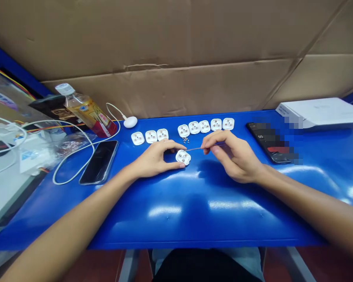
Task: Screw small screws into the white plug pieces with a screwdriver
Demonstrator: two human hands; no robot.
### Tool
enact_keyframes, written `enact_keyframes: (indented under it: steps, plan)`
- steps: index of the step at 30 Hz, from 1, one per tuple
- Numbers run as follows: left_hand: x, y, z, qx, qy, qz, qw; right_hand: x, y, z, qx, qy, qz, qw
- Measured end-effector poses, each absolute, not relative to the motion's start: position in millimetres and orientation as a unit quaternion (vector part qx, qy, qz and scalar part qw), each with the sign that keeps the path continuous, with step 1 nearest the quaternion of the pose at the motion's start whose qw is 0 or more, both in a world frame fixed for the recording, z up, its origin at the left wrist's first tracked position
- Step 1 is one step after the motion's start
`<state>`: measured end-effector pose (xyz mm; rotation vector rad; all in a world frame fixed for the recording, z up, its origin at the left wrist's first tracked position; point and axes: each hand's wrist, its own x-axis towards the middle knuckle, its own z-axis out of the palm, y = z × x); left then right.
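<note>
My left hand (159, 158) is closed at the fingertips on the edges of a small white plastic housing (182, 156), which has several metal fittings inside. Thumb and fingers grip it from opposite sides, just above or on the blue table. In a pinch, my right hand (232, 154) holds a thin metal tool (195, 148); whether it is tweezers or a screwdriver I cannot tell. Its tip reaches the housing's upper edge. Just beyond lies a little heap of tiny screws (185, 140). Similar white housings stand in a row behind, three on the left (151, 136) and several on the right (205, 126).
On the left are a phone (99, 162), a drink bottle (86, 111), a looping white cable (73, 180) and a round white device (130, 122). To the right lie another phone (267, 143) and a white box (326, 111). Cardboard (176, 90) backs the blue table (176, 231).
</note>
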<state>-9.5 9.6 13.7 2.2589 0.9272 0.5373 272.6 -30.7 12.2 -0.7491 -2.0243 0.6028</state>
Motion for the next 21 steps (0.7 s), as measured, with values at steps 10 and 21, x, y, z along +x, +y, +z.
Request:
enact_keyframes:
  steps: [10,21]
  plan:
    - [-7.7,10.5,10.3,0.859,0.345,0.206,0.316,268.1,-35.0,12.0,-0.302,-0.819,0.246,0.42]
    - [-5.9,9.2,6.9,0.855,0.344,0.217,0.322,266.9,-36.2,14.1,-0.32,-0.822,0.219,0.416]
